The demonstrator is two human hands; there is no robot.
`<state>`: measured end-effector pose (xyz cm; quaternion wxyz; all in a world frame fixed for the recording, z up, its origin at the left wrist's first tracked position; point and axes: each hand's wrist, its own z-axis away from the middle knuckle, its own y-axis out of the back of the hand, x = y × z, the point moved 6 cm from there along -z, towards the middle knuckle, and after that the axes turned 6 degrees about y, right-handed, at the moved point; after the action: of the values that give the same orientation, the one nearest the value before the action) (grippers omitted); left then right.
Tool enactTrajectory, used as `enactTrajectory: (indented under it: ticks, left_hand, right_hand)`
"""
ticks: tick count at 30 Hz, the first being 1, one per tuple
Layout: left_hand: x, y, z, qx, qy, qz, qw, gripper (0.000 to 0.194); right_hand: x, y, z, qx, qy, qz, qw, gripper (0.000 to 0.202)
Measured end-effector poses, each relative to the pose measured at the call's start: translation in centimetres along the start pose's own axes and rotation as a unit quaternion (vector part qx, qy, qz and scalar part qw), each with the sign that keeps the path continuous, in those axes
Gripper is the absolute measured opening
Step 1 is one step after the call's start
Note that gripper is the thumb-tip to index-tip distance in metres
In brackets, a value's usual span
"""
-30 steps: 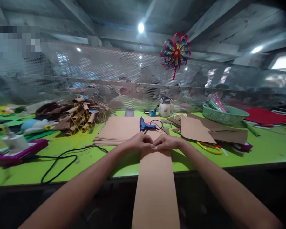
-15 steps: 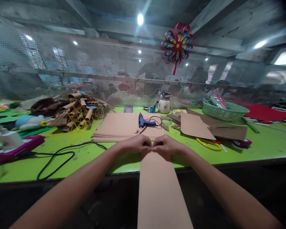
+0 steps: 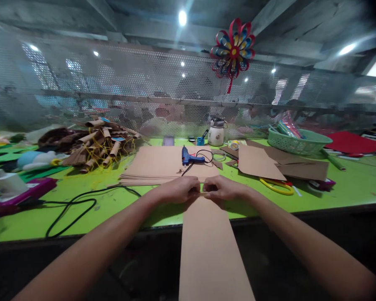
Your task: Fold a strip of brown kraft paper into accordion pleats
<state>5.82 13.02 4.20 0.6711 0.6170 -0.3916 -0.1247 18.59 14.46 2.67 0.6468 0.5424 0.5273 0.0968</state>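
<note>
A long strip of brown cardboard (image 3: pixel 211 246) runs from the green table over its front edge toward me. My left hand (image 3: pixel 188 188) pinches the far end of the strip at its left corner. At the right corner of the same end, my right hand (image 3: pixel 221 188) is closed on it too. Between the two hands the end edge looks turned up in a narrow fold. Just beyond my hands lies a stack of brown cardboard sheets (image 3: pixel 153 163), with a blue glue gun (image 3: pixel 191 157) resting on top.
Bundled brown paper rolls with yellow string (image 3: pixel 102 144) lie left, near a purple power strip (image 3: pixel 34 192) and black cable (image 3: pixel 78 205). To the right are cardboard pieces (image 3: pixel 260 161), yellow-handled scissors (image 3: pixel 277 187) and a green basket (image 3: pixel 301 144). A jug (image 3: pixel 216 133) stands behind.
My hands have drawn slightly apart along the strip's far end, so more of its folded edge shows between them. The camera view has shifted a little.
</note>
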Motion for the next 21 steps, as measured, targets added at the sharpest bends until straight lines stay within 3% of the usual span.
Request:
enactTrajectory:
  ticks: [5, 9, 14, 21]
  left_hand:
    - [0.7, -0.3, -0.1, 0.038, -0.042, -0.061, 0.997, 0.013]
    - [1.5, -0.6, 0.0, 0.060, -0.079, -0.089, 0.991, 0.014]
    - [2.2, -0.7, 0.3, 0.069, -0.119, -0.110, 0.984, 0.012]
    - [1.9, -0.9, 0.4, 0.051, -0.103, -0.101, 0.988, 0.019]
  right_hand:
    - [-0.4, -0.1, 0.1, 0.027, 0.002, 0.029, 0.999, 0.008]
    - [-1.2, -0.1, 0.3, 0.050, 0.049, 0.065, 0.995, 0.006]
    - [-2.4, -0.1, 0.4, 0.008, 0.103, 0.142, 0.985, 0.009]
    - [-2.3, 0.1, 1.2, -0.020, 0.049, 0.215, 0.975, 0.009]
